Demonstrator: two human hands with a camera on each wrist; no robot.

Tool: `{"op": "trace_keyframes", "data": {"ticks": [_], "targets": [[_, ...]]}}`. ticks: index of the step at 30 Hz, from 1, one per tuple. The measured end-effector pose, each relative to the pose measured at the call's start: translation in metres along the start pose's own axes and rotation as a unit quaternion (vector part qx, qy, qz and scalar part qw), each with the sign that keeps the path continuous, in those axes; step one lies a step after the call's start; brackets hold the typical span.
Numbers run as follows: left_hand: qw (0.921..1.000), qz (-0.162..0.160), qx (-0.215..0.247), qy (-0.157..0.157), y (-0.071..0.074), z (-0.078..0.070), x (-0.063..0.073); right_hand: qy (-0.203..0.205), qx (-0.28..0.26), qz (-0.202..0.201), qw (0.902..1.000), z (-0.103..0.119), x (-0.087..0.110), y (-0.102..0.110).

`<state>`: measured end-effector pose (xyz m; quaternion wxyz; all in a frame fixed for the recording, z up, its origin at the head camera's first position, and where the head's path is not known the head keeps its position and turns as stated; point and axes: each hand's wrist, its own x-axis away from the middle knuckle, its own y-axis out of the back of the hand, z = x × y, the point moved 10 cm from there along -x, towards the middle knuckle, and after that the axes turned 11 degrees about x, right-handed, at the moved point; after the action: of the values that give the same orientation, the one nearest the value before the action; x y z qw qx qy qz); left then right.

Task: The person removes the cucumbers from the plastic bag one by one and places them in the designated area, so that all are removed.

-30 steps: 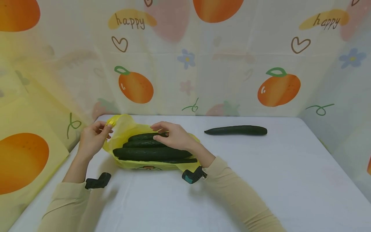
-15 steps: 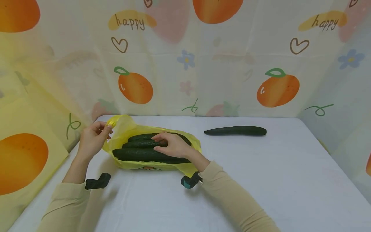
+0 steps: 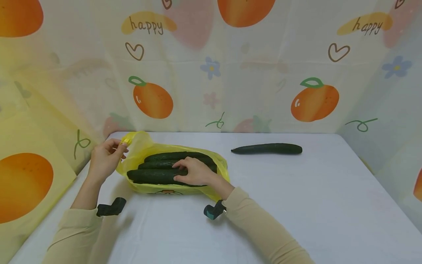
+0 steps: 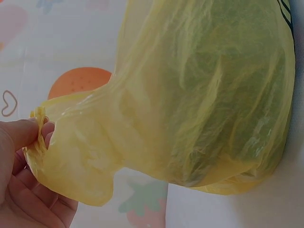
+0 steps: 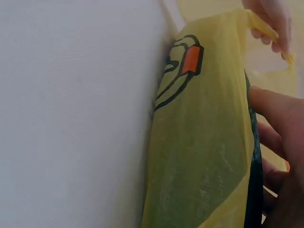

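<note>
A yellow plastic bag [image 3: 140, 143] lies on its side with several dark green cucumbers in it, its opening facing up. My left hand [image 3: 103, 159] pinches a bunched handle of the bag at its left end; the left wrist view shows the bag handle [image 4: 40, 126] between thumb and fingers. My right hand [image 3: 199, 173] is over the nearest cucumber [image 3: 150, 176] inside the bag, thumb on its near side and fingers bent over its far side. In the right wrist view the thumb meets the dark cucumber edge [image 5: 255, 175]; the fingertips are partly hidden.
One loose cucumber [image 3: 267, 148] lies on the white table [image 3: 296, 198] toward the back, right of the bag. A printed fabric backdrop [image 3: 250, 73] stands behind the table and along both sides. Each wrist carries a black camera.
My right hand has come down and toward me, from above the rear cucumbers to the nearest one in the bag. The left hand keeps its hold on the bag handle.
</note>
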<state>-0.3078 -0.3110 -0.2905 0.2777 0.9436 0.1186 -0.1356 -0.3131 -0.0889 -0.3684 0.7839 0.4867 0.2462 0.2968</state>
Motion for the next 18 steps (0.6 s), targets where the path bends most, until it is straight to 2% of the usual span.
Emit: {"op": "trace_keyframes", "data": {"ticks": [6, 11, 18], "targets": [[0.9999, -0.003, 0.003, -0.015, -0.0001, 0.0001, -0.0005, -0.026, 0.056, 0.005, 0.9981, -0.0003, 0.0004, -0.0039], [0.9999, -0.003, 0.000, -0.013, 0.0005, -0.0003, -0.0004, -0.039, 0.102, 0.006, 0.9940, -0.0009, -0.0003, -0.0067], [0.9999, -0.003, -0.002, -0.011, 0.0013, -0.0003, 0.0001, -0.042, 0.102, 0.000, 0.9939, -0.0017, -0.0005, -0.0063]]}}
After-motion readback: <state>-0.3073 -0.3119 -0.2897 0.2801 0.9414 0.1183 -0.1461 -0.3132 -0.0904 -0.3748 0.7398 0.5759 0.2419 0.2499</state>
